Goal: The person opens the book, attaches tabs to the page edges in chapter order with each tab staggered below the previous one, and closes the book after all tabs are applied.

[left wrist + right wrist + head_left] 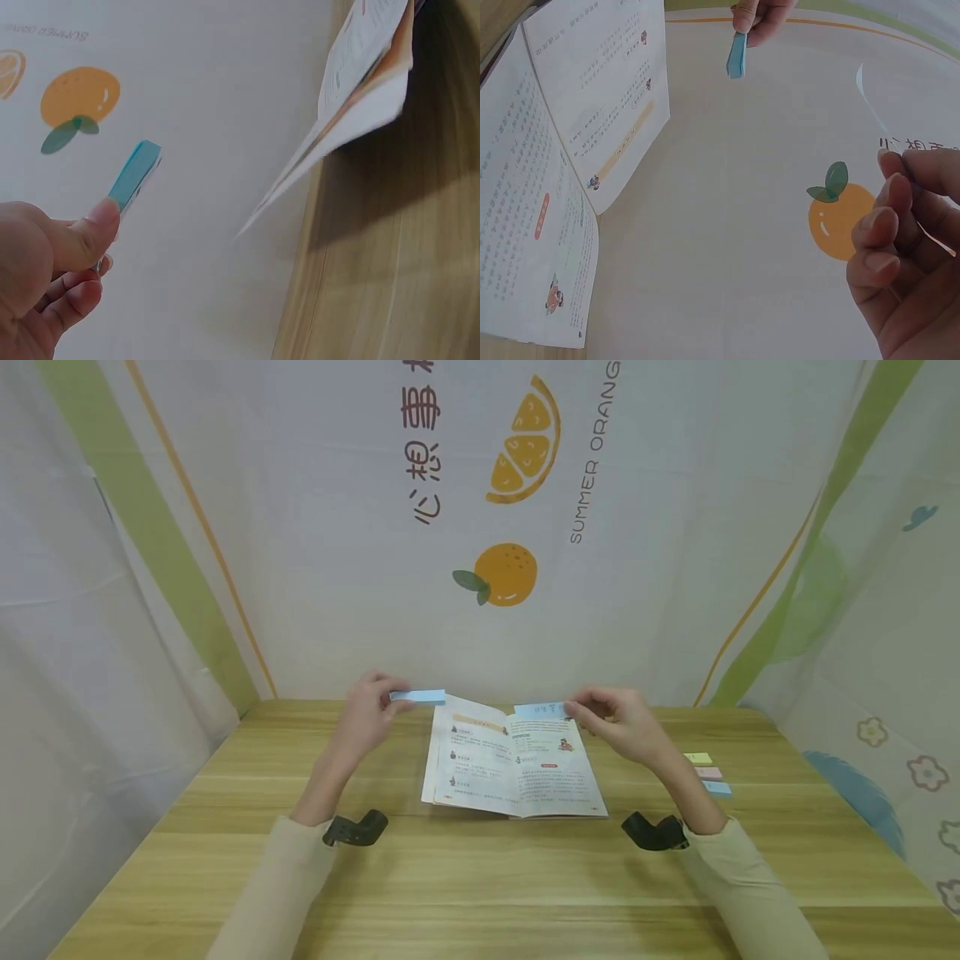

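An open book (pixel 517 768) with printed pages lies on the table, its far edge near the fabric backdrop. My left hand (pixel 369 710) pinches a pad of blue sticky notes (pixel 420 697) just off the book's upper left corner. In the left wrist view the pad (pixel 135 174) juts out from between thumb and fingers. Over the top of the right page, my right hand (pixel 618 718) pinches a single blue sticky note (pixel 536 711) with handwriting on it. That note (pixel 874 109) shows almost edge-on in the right wrist view, as a thin curved strip.
Yellow (pixel 698 758), pink (pixel 708 772) and blue (pixel 717 788) sticky pads lie in a row on the wooden table (pixel 480 893), partly behind the right forearm. A printed fabric backdrop (pixel 360 610) rises behind the table. Each wrist wears a black camera mount (pixel 356 828).
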{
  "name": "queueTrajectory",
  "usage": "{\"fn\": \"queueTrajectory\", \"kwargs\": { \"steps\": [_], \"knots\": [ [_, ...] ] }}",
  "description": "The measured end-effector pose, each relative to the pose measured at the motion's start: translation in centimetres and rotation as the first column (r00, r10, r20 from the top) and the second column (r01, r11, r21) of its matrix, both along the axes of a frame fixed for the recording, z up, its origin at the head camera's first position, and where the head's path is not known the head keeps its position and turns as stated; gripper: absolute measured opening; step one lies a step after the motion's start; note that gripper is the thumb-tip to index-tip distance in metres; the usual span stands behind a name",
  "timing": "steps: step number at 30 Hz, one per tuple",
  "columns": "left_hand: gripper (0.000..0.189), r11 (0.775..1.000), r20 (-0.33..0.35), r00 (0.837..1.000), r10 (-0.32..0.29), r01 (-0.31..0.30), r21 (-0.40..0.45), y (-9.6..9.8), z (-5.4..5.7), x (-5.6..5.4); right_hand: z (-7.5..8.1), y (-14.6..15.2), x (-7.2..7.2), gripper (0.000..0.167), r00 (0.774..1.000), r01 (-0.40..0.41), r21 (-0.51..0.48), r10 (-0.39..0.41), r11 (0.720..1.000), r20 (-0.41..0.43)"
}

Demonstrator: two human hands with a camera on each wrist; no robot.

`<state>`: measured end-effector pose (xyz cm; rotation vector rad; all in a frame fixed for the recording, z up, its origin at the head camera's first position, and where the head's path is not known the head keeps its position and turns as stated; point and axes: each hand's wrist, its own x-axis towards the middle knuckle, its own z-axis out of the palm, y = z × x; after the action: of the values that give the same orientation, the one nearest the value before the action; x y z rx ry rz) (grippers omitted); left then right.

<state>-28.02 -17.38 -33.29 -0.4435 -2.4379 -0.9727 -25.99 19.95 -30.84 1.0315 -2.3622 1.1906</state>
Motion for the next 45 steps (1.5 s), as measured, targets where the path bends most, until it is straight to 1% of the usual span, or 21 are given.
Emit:
{"fn": "queueTrajectory", "kwargs": {
  "steps": [6,12,18,21,25,28,33,37,41,43,45],
  "knots": [
    [0.025,0.998,0.039,0.998,0.042,-0.040,-0.056,-1.9,-0.3,-0.5,-0.1,0.1,-0.1,0.010,1.000,-0.003,-0.004,0.003,1.000,0.015],
    [0.026,0.993,0.049,0.996,0.076,-0.071,-0.092,-3.9,-1.0,-1.0,0.0,0.1,-0.1,0.010,0.999,-0.004,-0.002,0.004,1.000,0.038],
    [0.021,0.987,0.057,0.993,0.105,-0.096,-0.129,-5.9,-1.7,-1.3,-0.1,0.2,-0.3,0.010,1.000,-0.005,0.009,0.004,1.000,0.028],
    [0.020,0.984,0.086,0.990,0.111,-0.097,-0.152,-6.8,-2.1,-1.4,-0.1,0.2,-0.3,0.010,1.000,-0.002,0.014,0.001,1.000,0.020],
    [0.019,0.982,0.138,0.985,0.107,-0.083,-0.170,-7.9,-2.6,-1.4,0.0,0.2,-0.2,0.010,1.000,0.000,0.016,0.000,1.000,0.016],
    [0.017,0.977,0.190,0.975,0.114,-0.075,-0.200,-8.5,-3.0,-1.3,0.0,0.2,-0.2,0.010,1.000,-0.002,0.015,0.002,1.000,0.019],
    [0.017,0.963,0.265,0.954,0.141,-0.069,-0.262,-9.1,-3.8,-1.2,0.0,0.3,-0.1,0.010,1.000,-0.001,0.018,0.000,1.000,0.028],
    [0.020,0.959,0.324,0.932,0.161,-0.070,-0.276,-9.3,-4.1,-1.0,0.1,0.3,-0.1,0.010,0.999,-0.001,0.020,0.000,1.000,0.041],
    [0.019,0.957,0.375,0.911,0.174,-0.066,-0.282,-9.6,-4.3,-0.8,0.2,0.4,-0.1,0.011,0.999,-0.007,0.020,0.006,1.000,0.054],
    [0.018,0.957,0.393,0.903,0.173,-0.061,-0.282,-9.8,-4.4,-0.8,0.2,0.5,-0.1,0.011,0.998,-0.008,0.023,0.006,1.000,0.059],
    [0.018,0.955,0.404,0.899,0.170,-0.049,-0.294,-10.0,-4.5,-0.9,0.3,0.6,-0.2,0.011,0.998,-0.006,0.024,0.005,1.000,0.062]
  ]
}}
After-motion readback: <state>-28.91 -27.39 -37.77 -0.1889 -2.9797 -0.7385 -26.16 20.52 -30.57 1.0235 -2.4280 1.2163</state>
